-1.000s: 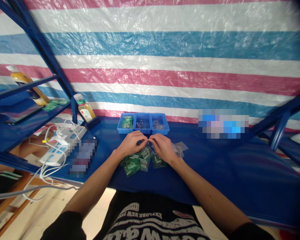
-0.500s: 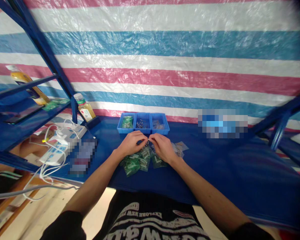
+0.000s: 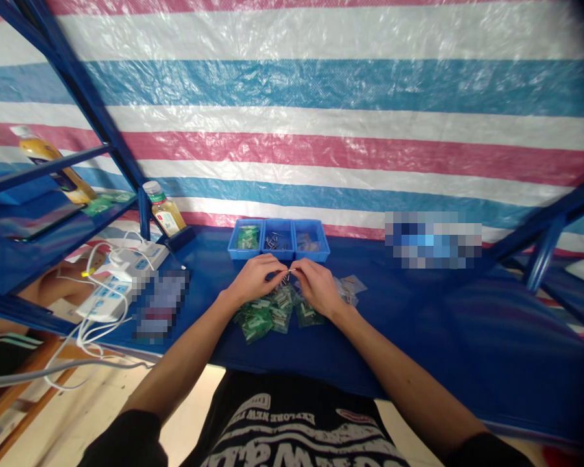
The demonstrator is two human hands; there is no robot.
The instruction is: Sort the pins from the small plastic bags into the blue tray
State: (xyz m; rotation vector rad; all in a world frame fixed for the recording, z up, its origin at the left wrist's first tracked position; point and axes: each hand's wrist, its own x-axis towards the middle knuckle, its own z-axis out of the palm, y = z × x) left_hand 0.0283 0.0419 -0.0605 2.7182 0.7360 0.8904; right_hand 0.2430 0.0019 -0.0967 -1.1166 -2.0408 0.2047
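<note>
Over the middle of the blue table, my left hand [image 3: 260, 277] and my right hand [image 3: 316, 284] meet fingertip to fingertip, both closed in a pinch. Between them is a tiny slim light piece [image 3: 291, 270], too small to name; the right fingers grip it, and what the left fingers pinch is hidden. Below and between the wrists lie small clear bags with green and metal parts [image 3: 267, 314], and another such bag [image 3: 309, 313] is under my right hand. More clear bags [image 3: 351, 287] lie just right of that hand.
Behind my hands stands a blue three-compartment tray [image 3: 279, 254] with green bags, small metal pieces and clear bags. To the left are a power strip [image 3: 104, 295] with white cables, a blurred phone-like shape [image 3: 160, 305] and a drink bottle [image 3: 164, 211]. Blue frame posts [image 3: 545, 253] rise at both sides.
Both hands stay almost in place. The small piece at the right fingertips shows slightly more clearly now, with the fingers shifted very little. Bags and tray are unmoved.
</note>
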